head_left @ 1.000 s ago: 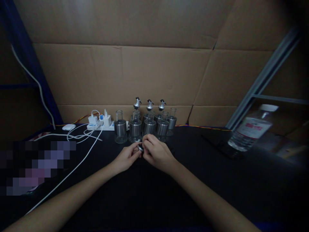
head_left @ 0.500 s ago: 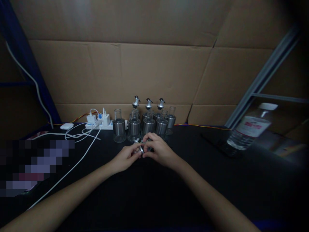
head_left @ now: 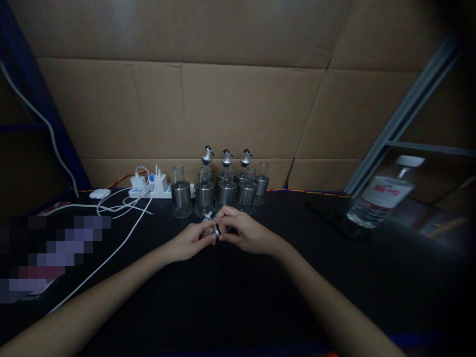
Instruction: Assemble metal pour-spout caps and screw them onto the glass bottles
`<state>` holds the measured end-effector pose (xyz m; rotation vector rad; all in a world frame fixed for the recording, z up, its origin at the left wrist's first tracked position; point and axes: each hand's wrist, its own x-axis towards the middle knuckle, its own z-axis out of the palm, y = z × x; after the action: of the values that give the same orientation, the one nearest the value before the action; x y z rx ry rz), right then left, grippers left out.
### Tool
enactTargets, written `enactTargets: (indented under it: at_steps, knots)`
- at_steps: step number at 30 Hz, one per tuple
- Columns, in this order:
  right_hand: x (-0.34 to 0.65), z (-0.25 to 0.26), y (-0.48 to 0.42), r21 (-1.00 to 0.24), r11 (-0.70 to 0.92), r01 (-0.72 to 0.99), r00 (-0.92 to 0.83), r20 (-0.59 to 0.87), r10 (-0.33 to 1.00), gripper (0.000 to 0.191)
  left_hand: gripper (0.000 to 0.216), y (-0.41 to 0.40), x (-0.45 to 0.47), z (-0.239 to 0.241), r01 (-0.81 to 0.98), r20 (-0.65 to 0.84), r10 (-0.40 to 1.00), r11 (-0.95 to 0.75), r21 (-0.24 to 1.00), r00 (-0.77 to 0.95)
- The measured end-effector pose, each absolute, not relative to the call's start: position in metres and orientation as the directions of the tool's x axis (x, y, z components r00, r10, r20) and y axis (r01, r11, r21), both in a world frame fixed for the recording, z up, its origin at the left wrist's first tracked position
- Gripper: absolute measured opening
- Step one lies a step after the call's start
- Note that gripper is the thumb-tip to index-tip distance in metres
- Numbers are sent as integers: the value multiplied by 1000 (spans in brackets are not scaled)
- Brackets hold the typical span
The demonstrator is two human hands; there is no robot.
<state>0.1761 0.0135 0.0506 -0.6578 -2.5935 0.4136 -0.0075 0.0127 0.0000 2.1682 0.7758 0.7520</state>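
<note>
In front of the bottles, my left hand (head_left: 193, 240) grips a silver pourer spout (head_left: 216, 230) between thumb and fingers. My right hand (head_left: 243, 229) meets it from the other side, its fingers curled and pinching at the dark underside of the same spout. Part of the spout is hidden by the fingers. Just behind stand several glass bottles with steel bands, among them an open-necked bottle (head_left: 182, 194) at the left end. Three bottles in the back row carry silver pourer spouts with black levers, such as the middle pourer (head_left: 226, 157).
Left of the bottles lies a white power strip (head_left: 139, 192) with chargers and trailing white cables (head_left: 126, 243). A water bottle (head_left: 383, 193) stands at the right near a dark flat object (head_left: 327, 220). Cardboard (head_left: 253, 109) walls the back of the black table (head_left: 238, 307).
The view has shifted slightly, moving the bottles a little left in the picture. Right-hand fingers have shifted around the spout; both hands still hold it.
</note>
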Motion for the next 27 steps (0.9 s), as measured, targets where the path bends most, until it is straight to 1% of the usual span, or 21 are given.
enactTargets:
  at_steps: [5, 10, 14, 21, 27]
  knots:
    - [179, 54, 13, -443, 819, 365, -799, 304, 520, 11, 28, 11, -8, 3, 292, 262, 685, -580, 761, 679]
    - [180, 52, 15, -456, 813, 363, -796, 303, 525, 11, 25, 11, -8, 5, 284, 246, 682, -566, 774, 689]
    - [178, 46, 14, -416, 820, 393, -771, 337, 540, 9, 30, 12, -9, 1, 278, 261, 710, -546, 790, 654]
    - [169, 38, 9, -308, 798, 518, -683, 413, 603, 7, 34, 17, -10, -10, 309, 286, 789, -505, 806, 544]
    - [168, 32, 14, -301, 779, 551, -640, 447, 625, 4, 37, 17, -10, -9, 324, 278, 798, -497, 805, 534]
